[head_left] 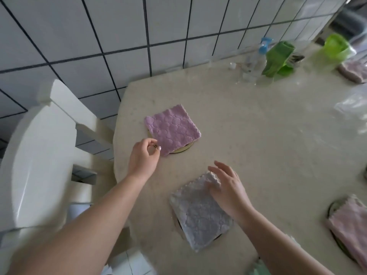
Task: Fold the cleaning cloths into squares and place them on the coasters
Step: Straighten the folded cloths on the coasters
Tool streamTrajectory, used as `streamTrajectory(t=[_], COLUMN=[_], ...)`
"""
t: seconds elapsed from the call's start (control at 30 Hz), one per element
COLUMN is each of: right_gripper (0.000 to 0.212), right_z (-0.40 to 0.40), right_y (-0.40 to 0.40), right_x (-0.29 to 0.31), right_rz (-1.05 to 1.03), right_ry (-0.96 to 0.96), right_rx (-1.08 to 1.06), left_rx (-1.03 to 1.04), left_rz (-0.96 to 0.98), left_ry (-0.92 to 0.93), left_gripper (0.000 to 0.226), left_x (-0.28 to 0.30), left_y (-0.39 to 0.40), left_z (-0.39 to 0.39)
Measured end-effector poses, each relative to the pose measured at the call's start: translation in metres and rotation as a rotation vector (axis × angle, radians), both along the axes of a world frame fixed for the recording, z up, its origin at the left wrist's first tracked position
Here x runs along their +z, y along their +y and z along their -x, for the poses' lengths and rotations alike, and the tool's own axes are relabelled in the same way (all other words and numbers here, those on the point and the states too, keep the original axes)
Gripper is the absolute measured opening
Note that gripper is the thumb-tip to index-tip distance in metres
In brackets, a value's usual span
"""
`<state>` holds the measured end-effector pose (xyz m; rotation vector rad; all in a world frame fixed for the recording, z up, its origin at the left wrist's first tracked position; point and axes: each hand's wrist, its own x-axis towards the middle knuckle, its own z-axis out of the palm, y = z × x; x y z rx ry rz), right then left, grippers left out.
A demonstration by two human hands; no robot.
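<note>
Left hand [144, 155] is hovering with curled fingers right at the near corner of the purple cloth [171, 130], which is sitting folded on a yellow coaster [183, 148]. Right hand [228, 190] is resting on the grey cloth [200, 213] nearer in.

folded cloth [172, 129] on far coaster [183, 149], second cloth [200, 212] nearer, third cloth [351, 221] at right
</note>
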<state>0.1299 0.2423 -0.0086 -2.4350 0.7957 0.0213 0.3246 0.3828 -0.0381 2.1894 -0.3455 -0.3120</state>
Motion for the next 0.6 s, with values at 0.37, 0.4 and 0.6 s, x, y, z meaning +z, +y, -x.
streamTrajectory(t=[0.37,0.4,0.6], right_gripper=[0.075,0.079,0.081], right_z=[-0.111,-0.110,-0.110], right_y=[-0.033,-0.039,-0.050], right_x=[-0.017,-0.020,-0.017], right_rz=[0.306,0.299,0.203], right_ry=[0.226,0.269,0.355], right_rx=[0.460,0.448,0.362], left_rx=[-0.453,-0.448,-0.476], left_rz=[-0.609,-0.626,-0.745], left_ry=[-0.177,-0.153,-0.071], left_gripper=[0.076,0.082,0.096], left_x=[-0.015,-0.015,-0.007], left_y=[-0.033,-0.030,-0.033], left_z=[-0.052,-0.056,-0.067])
